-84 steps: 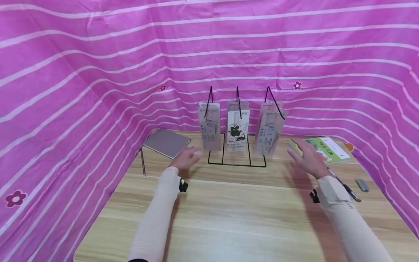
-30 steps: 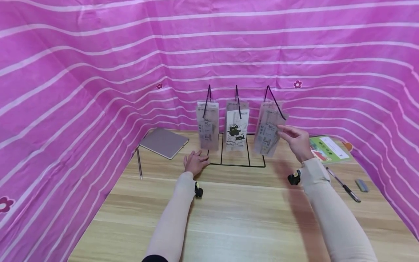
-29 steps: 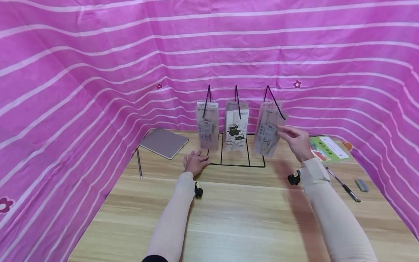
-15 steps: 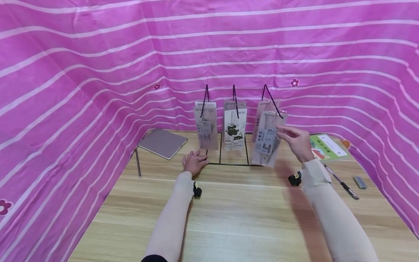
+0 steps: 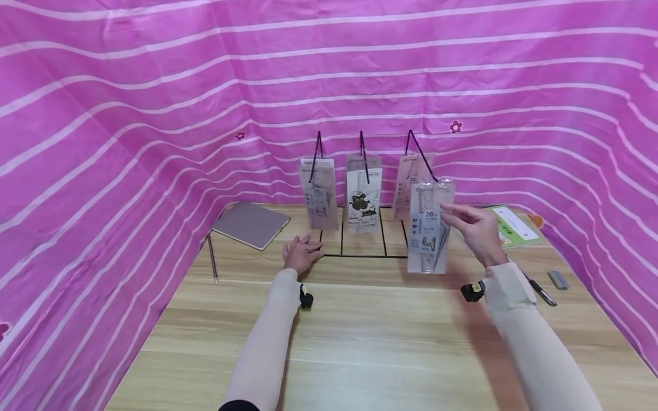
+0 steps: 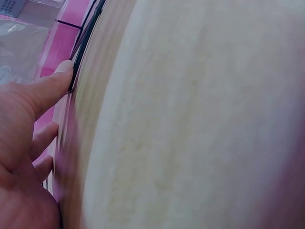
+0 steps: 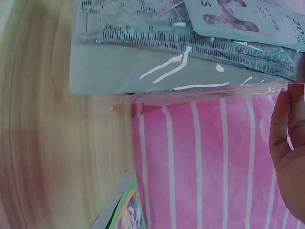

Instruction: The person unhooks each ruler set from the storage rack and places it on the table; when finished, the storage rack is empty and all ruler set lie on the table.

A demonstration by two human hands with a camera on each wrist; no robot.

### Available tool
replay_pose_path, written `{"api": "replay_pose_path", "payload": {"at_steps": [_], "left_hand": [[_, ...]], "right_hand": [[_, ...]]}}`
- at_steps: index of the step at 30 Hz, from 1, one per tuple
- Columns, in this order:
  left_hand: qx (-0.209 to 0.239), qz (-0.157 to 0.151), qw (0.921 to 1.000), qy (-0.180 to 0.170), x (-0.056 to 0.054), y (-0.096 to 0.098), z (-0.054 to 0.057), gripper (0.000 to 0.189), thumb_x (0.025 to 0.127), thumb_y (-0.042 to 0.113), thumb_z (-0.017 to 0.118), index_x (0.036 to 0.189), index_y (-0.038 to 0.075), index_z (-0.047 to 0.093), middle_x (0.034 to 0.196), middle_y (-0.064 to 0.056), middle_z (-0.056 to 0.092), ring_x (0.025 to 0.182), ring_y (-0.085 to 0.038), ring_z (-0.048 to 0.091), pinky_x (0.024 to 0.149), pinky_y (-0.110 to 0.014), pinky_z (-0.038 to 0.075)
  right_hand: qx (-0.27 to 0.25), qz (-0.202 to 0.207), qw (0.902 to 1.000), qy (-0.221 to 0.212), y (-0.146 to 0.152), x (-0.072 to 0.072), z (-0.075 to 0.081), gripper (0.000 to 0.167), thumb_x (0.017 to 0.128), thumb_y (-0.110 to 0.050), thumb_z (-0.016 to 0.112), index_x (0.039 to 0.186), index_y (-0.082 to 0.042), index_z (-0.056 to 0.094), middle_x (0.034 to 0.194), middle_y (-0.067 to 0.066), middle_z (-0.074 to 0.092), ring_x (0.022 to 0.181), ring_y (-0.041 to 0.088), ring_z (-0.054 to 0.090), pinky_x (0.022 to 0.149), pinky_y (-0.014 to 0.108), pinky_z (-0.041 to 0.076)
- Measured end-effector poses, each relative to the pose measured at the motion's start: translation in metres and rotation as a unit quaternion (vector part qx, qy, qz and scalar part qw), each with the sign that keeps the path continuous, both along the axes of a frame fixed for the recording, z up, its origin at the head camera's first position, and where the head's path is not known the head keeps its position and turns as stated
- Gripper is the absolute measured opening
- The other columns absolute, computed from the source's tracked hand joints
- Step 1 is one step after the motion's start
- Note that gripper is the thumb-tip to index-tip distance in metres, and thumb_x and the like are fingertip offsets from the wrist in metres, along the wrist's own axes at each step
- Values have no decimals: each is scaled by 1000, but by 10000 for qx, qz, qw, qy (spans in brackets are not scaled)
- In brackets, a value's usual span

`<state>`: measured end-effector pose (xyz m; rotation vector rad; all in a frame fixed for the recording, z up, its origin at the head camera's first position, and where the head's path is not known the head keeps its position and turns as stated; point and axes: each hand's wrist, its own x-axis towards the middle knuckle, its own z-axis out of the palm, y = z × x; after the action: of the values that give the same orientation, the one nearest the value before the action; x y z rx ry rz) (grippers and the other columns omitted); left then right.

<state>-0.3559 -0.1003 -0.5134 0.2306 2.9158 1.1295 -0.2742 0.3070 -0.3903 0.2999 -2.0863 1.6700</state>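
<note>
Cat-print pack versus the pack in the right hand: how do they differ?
The cat-print pack shows black cats; the held pack shows a large 4. The cat-print pack hangs from the middle hook, untouched; the right hand pinches the held pack. Both are tall, narrow and printed.

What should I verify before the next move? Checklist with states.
1. Right hand pinching the front right pack: ok, by its edge.
2. That pack free of the right hook: cannot tell, its top meets the tip in the head view.
3. Left hand touching the rack: ok.
4. Rear right pack hanging: ok.
5. Pen in full view: not ok, partly hidden by the right arm.
</note>
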Motion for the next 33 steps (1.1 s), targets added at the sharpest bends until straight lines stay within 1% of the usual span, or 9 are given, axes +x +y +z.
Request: {"api": "replay_pose_path", "payload": {"at_steps": [6, 11, 17, 19, 21, 24, 26, 30, 33], "left_hand": [[-70, -18, 10000, 53, 1, -3, 3, 36, 93, 32, 72, 126, 17, 71, 157, -12, 42, 152, -43, 20, 120, -66, 0], [-135, 9, 9999, -36, 2, -5, 8, 37, 94, 33, 71, 128, 17, 70, 157, -12, 42, 152, -42, 20, 120, -64, 3], [-171, -72, 9997, -147, 4, -7, 10, 40, 95, 34, 69, 131, 16, 68, 160, -12, 38, 152, -43, 18, 121, -63, 5], [-227, -134, 9995, -190, 5, -7, 12, 41, 95, 35, 69, 132, 17, 67, 161, -11, 36, 152, -43, 17, 121, -63, 5], [-271, -186, 9992, -226, 4, -7, 13, 41, 95, 36, 68, 133, 19, 66, 162, -10, 34, 153, -42, 16, 121, -62, 5], [-276, -242, 9989, -280, 3, -6, 14, 42, 95, 37, 68, 133, 20, 66, 163, -9, 33, 153, -41, 15, 121, -61, 4], [-262, -281, 9988, -288, 1, -6, 13, 41, 95, 36, 69, 133, 20, 66, 163, -8, 33, 154, -41, 14, 121, -61, 4], [-279, -361, 9985, -307, -1, -6, 11, 42, 95, 37, 68, 134, 20, 65, 163, -9, 32, 153, -42, 14, 121, -62, 5], [-402, -396, 9979, -312, -4, -8, 9, 43, 96, 39, 67, 135, 22, 64, 163, -8, 31, 153, -42, 14, 121, -62, 5]], "right_hand": [[145, -36, 9999, 1, 1, 16, 2, 30, 91, -3, 73, 120, 5, 69, 94, -12, 75, 80, 2, 64, 67, 13, 50], [-114, 70, 9998, -176, 3, 26, 4, 31, 90, -3, 74, 120, 5, 69, 91, -8, 74, 80, 4, 65, 68, 14, 50], [-51, -113, 9969, -771, 9, 38, 2, 32, 93, -10, 73, 124, -3, 70, 96, -13, 74, 89, 2, 66, 74, 15, 51], [-207, -72, 9950, -970, 11, 40, -1, 32, 93, -11, 73, 124, -4, 71, 97, -13, 75, 89, 1, 67, 74, 17, 53], [-512, 120, 9918, -1165, 12, 42, -4, 30, 92, -9, 74, 122, -7, 73, 98, -11, 76, 88, 2, 69, 74, 18, 56], [-947, 600, 9821, -1517, 14, 43, -9, 27, 92, -6, 73, 119, -9, 75, 103, -10, 76, 89, 4, 70, 74, 21, 58], [-1095, 854, 9717, -1910, 16, 45, -12, 26, 92, -6, 72, 117, -13, 76, 105, -10, 76, 89, 5, 70, 75, 22, 58], [-805, 947, 9488, -2905, 22, 52, -18, 26, 94, -15, 72, 119, -20, 74, 106, -13, 75, 92, 6, 70, 80, 26, 58], [-475, 940, 9338, -3420, 28, 57, -25, 30, 94, -20, 73, 124, -21, 72, 106, -13, 74, 97, 7, 71, 85, 30, 58]]}}
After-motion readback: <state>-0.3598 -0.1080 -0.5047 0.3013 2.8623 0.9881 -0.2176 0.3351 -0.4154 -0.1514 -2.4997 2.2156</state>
